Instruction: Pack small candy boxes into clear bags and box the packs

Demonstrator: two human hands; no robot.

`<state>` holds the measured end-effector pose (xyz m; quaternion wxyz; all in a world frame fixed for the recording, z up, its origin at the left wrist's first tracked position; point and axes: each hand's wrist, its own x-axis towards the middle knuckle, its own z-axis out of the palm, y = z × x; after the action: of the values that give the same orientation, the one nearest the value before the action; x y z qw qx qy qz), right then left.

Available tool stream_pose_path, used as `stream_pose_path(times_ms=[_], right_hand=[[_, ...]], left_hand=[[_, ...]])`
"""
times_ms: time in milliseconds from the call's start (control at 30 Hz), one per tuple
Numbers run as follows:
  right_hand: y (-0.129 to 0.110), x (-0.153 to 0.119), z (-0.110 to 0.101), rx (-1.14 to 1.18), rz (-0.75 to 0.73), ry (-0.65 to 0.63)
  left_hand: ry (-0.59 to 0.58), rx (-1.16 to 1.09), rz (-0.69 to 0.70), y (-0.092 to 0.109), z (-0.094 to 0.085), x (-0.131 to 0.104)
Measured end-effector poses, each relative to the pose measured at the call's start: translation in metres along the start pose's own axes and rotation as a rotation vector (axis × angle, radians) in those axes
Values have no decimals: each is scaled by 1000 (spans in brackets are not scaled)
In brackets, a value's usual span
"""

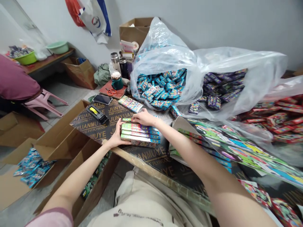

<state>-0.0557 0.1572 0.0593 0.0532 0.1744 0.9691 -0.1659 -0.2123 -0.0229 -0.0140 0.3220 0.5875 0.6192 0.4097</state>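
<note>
Two bare hands at a printed plywood desk [151, 156]. Near the front edge, the left hand [115, 138] touches the left end of a row of flat printed boxes [139, 135]; the right hand's [146, 117] fingers meet the row's far side. Toward the desk's left edge lie a phone [102, 99] and a black-and-yellow tool [97, 114]; toward the far edge, clear bags hold blue packets [163, 90] and dark purple packets [223, 85].

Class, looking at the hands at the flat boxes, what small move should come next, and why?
Probably a light inward press to square up the flat boxes: the left hand spans their left end, and the right hand is at their far side, so both seem well placed to align them.
</note>
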Motion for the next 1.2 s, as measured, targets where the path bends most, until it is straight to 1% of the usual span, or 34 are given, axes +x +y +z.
stream_pose_path(times_ms=[67, 100, 167, 233, 267, 333, 400, 433, 500, 567, 600, 667, 700, 767, 800, 833, 867, 900, 933, 967, 1000, 1067, 1100, 1133, 1167, 1200], right_hand=[[-1, -9, -5, -19, -31, -23], [-3, -16, -6, -39, -42, -21], [-9, -32, -5, -69, -61, 12], [-19, -49, 4, -68, -83, 63], [-24, -57, 11, -63, -87, 83], [-30, -70, 26, -72, -72, 105], [-32, -76, 39, -89, -15, 128], [-33, -76, 43, -95, 21, 142], [-35, -74, 46, -97, 92, 163], [-41, -73, 42, -72, 139, 159], [-45, -75, 38, -38, 150, 163], [-54, -86, 27, 90, 150, 213], [-59, -95, 21, 184, 143, 256], [-66, -122, 9, 411, 96, 319], [-70, -140, 4, 528, 54, 321], [-72, -159, -1, 628, 8, 304], [-73, -179, -6, 694, -28, 279], [-74, -199, -11, 717, -39, 259], [-74, -220, -15, 695, -18, 259], [-73, -239, -19, 631, 33, 288], [-70, -256, -23, 530, 104, 344], [-62, -284, -32, 272, 270, 504], [-56, -294, -36, 142, 352, 594], [-50, -301, -39, 19, 427, 682], [-42, -305, -42, -90, 491, 757], [-34, -305, -44, -181, 544, 816]], left_hand=[[-86, -58, 14, 1, 1, -1], [-103, -80, 18, 2, 2, -1], [-90, -92, 27, 2, 4, -2], [-80, -113, 30, 1, 4, -1], [-104, -138, 24, -1, 4, -1], [-205, -201, -5, -5, 4, 1], [-297, -246, -31, -9, 6, 5], [-317, -260, -42, -9, 8, 7], [-289, -291, -59, -5, 13, 11], [-235, -324, -81, 7, 13, 10], [-211, -321, -91, 17, 10, 8], [-198, -282, -93, 38, -6, 3], [-224, -232, -82, 47, -17, 3], [-348, -255, -23, 64, -38, 10], [-339, -261, 14, 71, -43, 18], [-314, -223, 46, 78, -43, 28], [-298, -155, 77, 85, -36, 40], [-290, -70, 106, 93, -21, 51], [-319, 56, 140, 101, -1, 62], [-363, 100, 166, 111, 23, 72], [-409, 126, 198, 120, 51, 80], [-523, 324, 337, 139, 107, 92], [-607, 411, 420, 147, 132, 95], [-717, 490, 510, 154, 154, 98], [-744, 515, 534, 159, 172, 99], [-760, 574, 559, 164, 186, 99]])
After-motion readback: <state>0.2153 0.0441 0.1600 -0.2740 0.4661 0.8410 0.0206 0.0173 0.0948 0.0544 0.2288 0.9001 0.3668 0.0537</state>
